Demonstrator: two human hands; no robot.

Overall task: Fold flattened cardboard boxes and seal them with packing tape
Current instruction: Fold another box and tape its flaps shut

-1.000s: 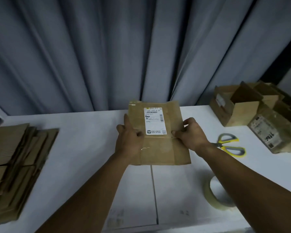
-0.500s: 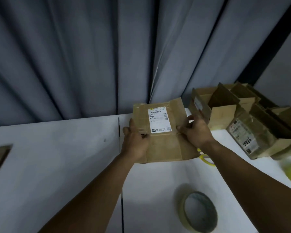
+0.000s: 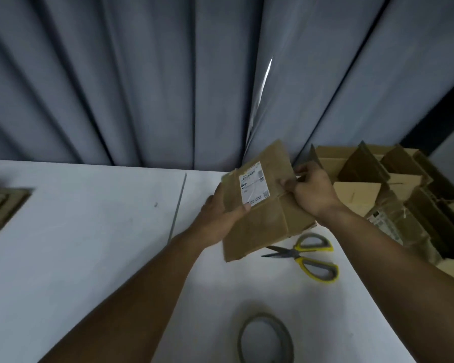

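A flattened brown cardboard box (image 3: 262, 226) with a white shipping label is held tilted above the white table (image 3: 89, 244). My left hand (image 3: 220, 216) grips its left edge, thumb on the front face by the label. My right hand (image 3: 312, 192) pinches its right edge near a crease. A roll of clear packing tape (image 3: 266, 339) lies on the table near the front edge. Yellow-handled scissors (image 3: 309, 258) lie just below the box.
A pile of folded open cardboard boxes (image 3: 393, 192) fills the right side of the table. A stack of flattened cardboard (image 3: 0, 208) sits at the far left edge. Grey curtains (image 3: 168, 74) hang behind the table.
Both hands have carried the flat box to the right, toward the pile of boxes, and tilted it. The view has swung right, so the scissors show again and the left stack has slid toward the edge.
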